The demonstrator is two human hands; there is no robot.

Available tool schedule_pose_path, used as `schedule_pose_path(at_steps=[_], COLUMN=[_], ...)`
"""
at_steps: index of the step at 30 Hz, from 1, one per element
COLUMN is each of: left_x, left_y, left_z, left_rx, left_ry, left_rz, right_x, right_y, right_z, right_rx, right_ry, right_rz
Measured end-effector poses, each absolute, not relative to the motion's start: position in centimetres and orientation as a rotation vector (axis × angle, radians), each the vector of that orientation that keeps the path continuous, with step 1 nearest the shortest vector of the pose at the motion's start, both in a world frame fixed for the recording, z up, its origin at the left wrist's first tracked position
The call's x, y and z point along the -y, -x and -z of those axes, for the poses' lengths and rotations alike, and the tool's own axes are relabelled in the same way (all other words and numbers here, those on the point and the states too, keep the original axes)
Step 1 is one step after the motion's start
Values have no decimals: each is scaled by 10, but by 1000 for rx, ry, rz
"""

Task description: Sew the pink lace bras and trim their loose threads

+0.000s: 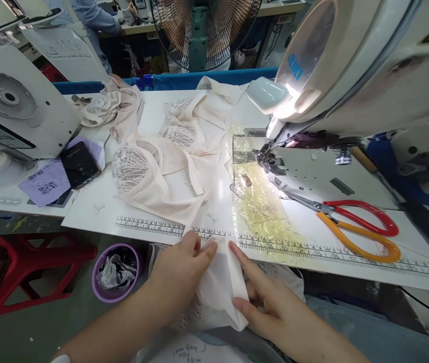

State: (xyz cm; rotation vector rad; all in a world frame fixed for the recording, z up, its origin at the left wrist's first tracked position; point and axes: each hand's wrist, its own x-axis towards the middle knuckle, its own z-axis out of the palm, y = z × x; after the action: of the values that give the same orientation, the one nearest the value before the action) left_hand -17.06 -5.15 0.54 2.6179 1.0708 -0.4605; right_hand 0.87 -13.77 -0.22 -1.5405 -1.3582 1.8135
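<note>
A pale cream bra hangs over the front edge of the table, partly in my lap. My left hand pinches its upper edge, fingers closed on the fabric. On the other side, my right hand grips the folded band between thumb and fingers. More cream bras with lace cups lie on the table just beyond my hands, and a strap runs from them towards my left hand. A sewing machine stands at the right, its lamp lit over the needle area.
Scissors with red and orange handles lie at the right. Yellowish tape covers the table by the needle. At the left are a phone, another machine, a purple bin and a red stool. A fan stands behind.
</note>
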Motion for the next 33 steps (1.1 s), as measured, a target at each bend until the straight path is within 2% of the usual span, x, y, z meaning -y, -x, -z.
schedule_pose_path(at_steps=[14,33], left_x=[53,54], left_y=[167,173], left_z=[-10,-3], left_rx=[-1128,-1178], left_ry=[-2568,-2605], left_rz=[520,383], right_x=[139,137], right_y=[-12,-8], right_z=[5,6], right_rx=[1359,1309], right_ry=[1534,1546], right_rz=[-1816,-1834])
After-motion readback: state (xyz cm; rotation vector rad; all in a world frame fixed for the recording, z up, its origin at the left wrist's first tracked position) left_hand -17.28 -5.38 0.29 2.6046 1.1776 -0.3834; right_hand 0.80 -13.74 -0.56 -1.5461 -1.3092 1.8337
